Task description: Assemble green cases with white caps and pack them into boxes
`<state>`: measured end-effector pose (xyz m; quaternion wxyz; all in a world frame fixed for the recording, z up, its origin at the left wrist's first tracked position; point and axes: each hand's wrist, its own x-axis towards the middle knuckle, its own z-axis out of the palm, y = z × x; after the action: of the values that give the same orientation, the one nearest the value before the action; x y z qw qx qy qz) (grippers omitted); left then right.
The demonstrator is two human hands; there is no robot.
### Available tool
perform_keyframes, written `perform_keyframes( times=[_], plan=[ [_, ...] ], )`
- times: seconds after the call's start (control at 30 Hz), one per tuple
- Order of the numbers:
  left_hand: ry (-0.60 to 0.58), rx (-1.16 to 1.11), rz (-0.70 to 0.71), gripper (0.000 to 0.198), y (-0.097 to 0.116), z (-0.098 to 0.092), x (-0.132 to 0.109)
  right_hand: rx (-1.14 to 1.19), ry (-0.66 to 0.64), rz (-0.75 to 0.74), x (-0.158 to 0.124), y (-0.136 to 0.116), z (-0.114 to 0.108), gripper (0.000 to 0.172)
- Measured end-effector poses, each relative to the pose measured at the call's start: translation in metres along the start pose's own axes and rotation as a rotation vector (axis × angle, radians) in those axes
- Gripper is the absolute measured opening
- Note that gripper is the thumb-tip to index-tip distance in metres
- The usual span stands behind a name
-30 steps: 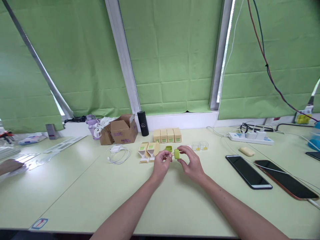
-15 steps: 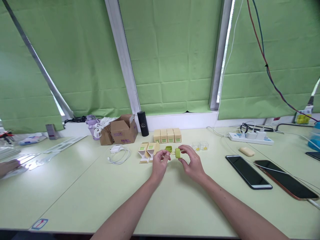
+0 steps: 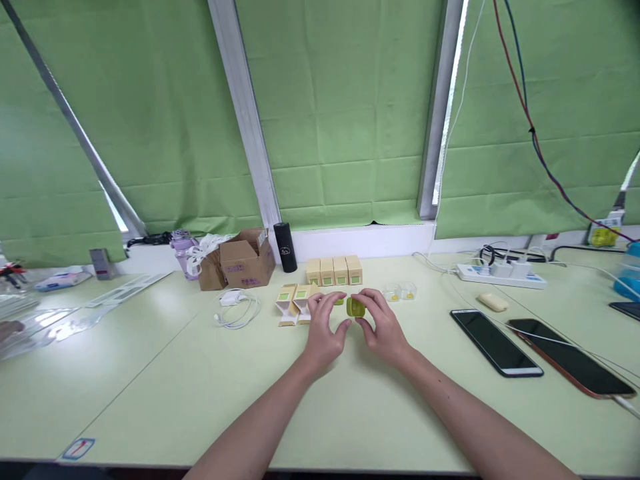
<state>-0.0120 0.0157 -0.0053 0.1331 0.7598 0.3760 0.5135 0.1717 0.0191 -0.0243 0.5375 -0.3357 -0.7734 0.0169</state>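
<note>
A small olive-green case piece (image 3: 356, 307), squarish with a hollow-looking face, is gripped between the thumb and fingers of my right hand (image 3: 384, 328). Close to its left edge is my left hand (image 3: 324, 331), thumb and fingers apart; whether a fingertip touches the piece I cannot tell. Behind the left fingertips a second green piece (image 3: 339, 302) lies on the table, mostly hidden. Two opened small cartons (image 3: 295, 308) with green labels lie left of my hands. Two clear little containers (image 3: 400, 291) with yellow bits stand to the right.
Several closed cartons (image 3: 334, 271) stand in a row behind. Left are a coiled white charger cable (image 3: 245, 312), a cardboard box (image 3: 247, 260) and a black bottle (image 3: 285, 248). Phones (image 3: 495, 343) and a power strip (image 3: 501, 276) lie right. Another person's hand (image 3: 10, 329) is at far left.
My left fingers have let go of the small loop on the green piece and spread. My right hand has turned the piece so a broader, hollow-looking face shows. The other person's hand moved left.
</note>
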Motion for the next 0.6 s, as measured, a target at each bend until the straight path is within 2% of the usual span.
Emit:
perform_keyframes(
  times=[0.1,0.27,0.6],
  plan=[
    [-0.035,0.017,0.032,0.052,-0.0023,0.0029,-0.0010,-0.029,-0.025,-0.053,0.0023,-0.0028,-0.0013,0.060],
    [-0.008,0.007,0.011,0.043,-0.0051,0.0041,0.0008,-0.041,-0.027,-0.086,0.0042,-0.0036,-0.0034,0.059],
    [0.020,-0.052,-0.046,0.044,-0.0075,0.0045,0.0016,-0.088,-0.016,-0.162,0.0033,0.0035,-0.0045,0.040]
  ],
)
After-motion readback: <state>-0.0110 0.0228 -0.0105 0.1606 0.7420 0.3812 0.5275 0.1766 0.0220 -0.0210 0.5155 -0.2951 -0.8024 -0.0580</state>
